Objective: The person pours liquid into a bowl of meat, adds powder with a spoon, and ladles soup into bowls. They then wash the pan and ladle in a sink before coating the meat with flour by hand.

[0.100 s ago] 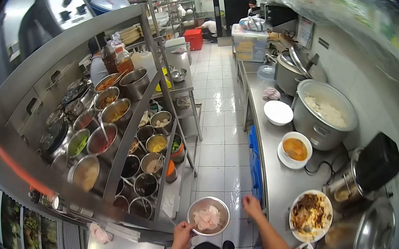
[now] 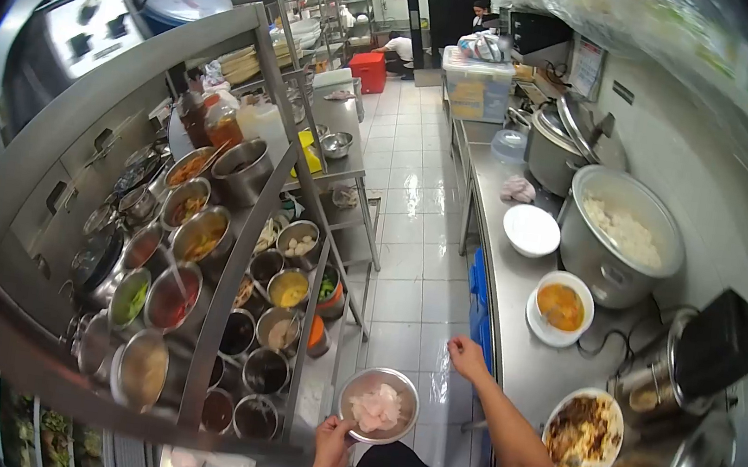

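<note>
My left hand (image 2: 333, 440) is closed on the near left rim of a stainless steel mixing bowl (image 2: 409, 408), held over the floor in front of my body. Pale pinkish slices of raw meat or fish (image 2: 376, 408) lie in the bowl; their exact kind cannot be made out. My right hand (image 2: 468, 357) hovers beside the right-hand counter, fingers loosely curled in, with nothing visible in them. On that counter, a white bowl of orange soup (image 2: 561, 308) and an oval plate of browned food (image 2: 585, 435) are nearest to it.
To my left, a metal rack (image 2: 211, 326) holds several steel pots of ingredients and sauces. Along the right-hand steel counter (image 2: 516, 368) stand a large rice pot (image 2: 609, 279) and a white bowl (image 2: 531, 230). A tiled aisle (image 2: 403, 237) runs ahead, with a red box (image 2: 368, 72) and two people far off.
My view has shifted slightly, so the counter items sit further right and lower. The mixing bowl has moved slightly left in view, still held by my left hand. My right hand has risen slightly.
</note>
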{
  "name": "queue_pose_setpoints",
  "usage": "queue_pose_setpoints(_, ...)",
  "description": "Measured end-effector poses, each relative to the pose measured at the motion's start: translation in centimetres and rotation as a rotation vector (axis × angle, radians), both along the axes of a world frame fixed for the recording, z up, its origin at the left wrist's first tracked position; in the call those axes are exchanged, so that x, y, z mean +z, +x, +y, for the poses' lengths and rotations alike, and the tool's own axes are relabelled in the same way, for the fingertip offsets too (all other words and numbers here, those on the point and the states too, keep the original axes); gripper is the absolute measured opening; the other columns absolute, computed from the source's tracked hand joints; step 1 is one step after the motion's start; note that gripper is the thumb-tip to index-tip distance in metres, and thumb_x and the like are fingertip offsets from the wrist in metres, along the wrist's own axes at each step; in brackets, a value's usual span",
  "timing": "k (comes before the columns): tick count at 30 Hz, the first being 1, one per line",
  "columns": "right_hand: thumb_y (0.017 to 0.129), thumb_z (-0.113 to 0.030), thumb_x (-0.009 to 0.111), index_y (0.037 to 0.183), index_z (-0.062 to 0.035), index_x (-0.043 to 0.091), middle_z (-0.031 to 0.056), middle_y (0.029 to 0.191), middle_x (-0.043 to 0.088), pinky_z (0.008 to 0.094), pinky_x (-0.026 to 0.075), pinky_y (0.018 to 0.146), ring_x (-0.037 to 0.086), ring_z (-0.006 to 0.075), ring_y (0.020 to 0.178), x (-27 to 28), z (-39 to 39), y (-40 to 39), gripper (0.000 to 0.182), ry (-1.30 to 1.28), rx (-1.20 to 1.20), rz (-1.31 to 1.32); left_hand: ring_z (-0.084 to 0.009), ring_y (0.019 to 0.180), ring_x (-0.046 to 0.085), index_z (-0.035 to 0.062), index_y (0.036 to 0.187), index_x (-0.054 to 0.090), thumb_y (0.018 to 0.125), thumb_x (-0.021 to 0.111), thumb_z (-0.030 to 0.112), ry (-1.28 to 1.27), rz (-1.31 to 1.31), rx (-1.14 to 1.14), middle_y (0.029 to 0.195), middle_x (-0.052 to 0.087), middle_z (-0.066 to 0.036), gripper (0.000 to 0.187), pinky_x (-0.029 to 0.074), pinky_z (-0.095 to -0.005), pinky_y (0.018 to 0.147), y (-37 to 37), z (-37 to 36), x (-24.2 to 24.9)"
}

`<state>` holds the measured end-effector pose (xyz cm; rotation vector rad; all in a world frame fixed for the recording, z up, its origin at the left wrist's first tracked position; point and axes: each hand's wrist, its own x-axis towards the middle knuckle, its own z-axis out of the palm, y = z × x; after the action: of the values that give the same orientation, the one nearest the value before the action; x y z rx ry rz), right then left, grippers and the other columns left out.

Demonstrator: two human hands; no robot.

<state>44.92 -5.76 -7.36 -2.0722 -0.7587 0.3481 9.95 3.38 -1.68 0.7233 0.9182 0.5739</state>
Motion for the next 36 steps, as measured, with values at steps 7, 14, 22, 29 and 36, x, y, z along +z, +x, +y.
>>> queue_pose_setpoints(7, 0.088, -0.028, 0.06, 0.096, -0.0051, 0.067, 0.0165, 0.085, 0.069, 0.0393, 0.052, 0.071, 0.068, 0.0304, 0.078, -12.4, 17.2, 12.3, 0.025, -0.268, 0.145, 0.008, -0.0154, 0.064, 0.063, 0.0092, 0.071, 0.049, 0.079, 0.068, -0.001, 0.042, 0.055, 0.043, 0.071, 0.06, -0.003, 0.023, 0.059, -0.0333, 0.061, 11.6, 16.1, -1.6)
queue_pose_setpoints(14, 0.091, -0.026, 0.061, 0.099, -0.0025, 0.065, 0.0144, 0.087, 0.071, 0.0346, 0.053, 0.073, 0.07, 0.022, 0.075, -8.9, 18.7, 16.2, 0.026, -0.307, 0.116, 0.252, -0.0124, 0.056, 0.058, 0.0077, 0.067, 0.052, 0.078, 0.068, 0.003, 0.164, 0.077, -0.04, 0.066, 0.056, -0.002, 0.019, 0.054, -0.0286, 0.054, 32.5, 31.2, 0.4)
queue_pose_setpoints(22, 0.092, -0.012, 0.057, 0.099, -0.0016, 0.062, 0.0112, 0.088, 0.07, 0.0293, 0.053, 0.057, 0.069, 0.0181, 0.069, -12.8, 28.3, 32.7, 0.014, -0.229, -0.168, 0.616, -0.0139, 0.065, 0.062, 0.0024, 0.083, 0.059, 0.078, 0.059, 0.003, 0.086, 0.004, -0.069, 0.076, 0.063, -0.005, 0.005, 0.055, -0.0306, 0.061, 54.6, 46.3, 0.6)
queue_pose_setpoints(29, 0.085, -0.023, 0.062, 0.089, -0.0013, 0.065, 0.0144, 0.077, 0.069, 0.0382, 0.054, 0.063, 0.068, 0.025, 0.068, -18.9, 53.8, 56.6, 0.022, -0.139, 0.035, 0.237, -0.0168, 0.066, 0.062, 0.0015, 0.089, 0.06, 0.079, 0.057, 0.004, 0.006, 0.125, -0.019, 0.08, 0.065, -0.008, 0.01, 0.054, -0.0306, 0.064, 64.9, 56.6, 1.3)
queue_pose_setpoints(36, 0.085, -0.023, 0.057, 0.094, -0.0041, 0.066, 0.0179, 0.089, 0.069, 0.0429, 0.054, 0.079, 0.067, 0.0363, 0.087, -7.9, 79.4, 75.9, 0.023, -0.423, 0.583, -0.174, -0.0194, 0.068, 0.066, 0.0015, 0.085, 0.059, 0.08, 0.062, 0.002, 0.004, 0.052, 0.217, 0.078, 0.065, -0.01, 0.005, 0.058, -0.0331, 0.062, 73.5, 67.5, 1.1)
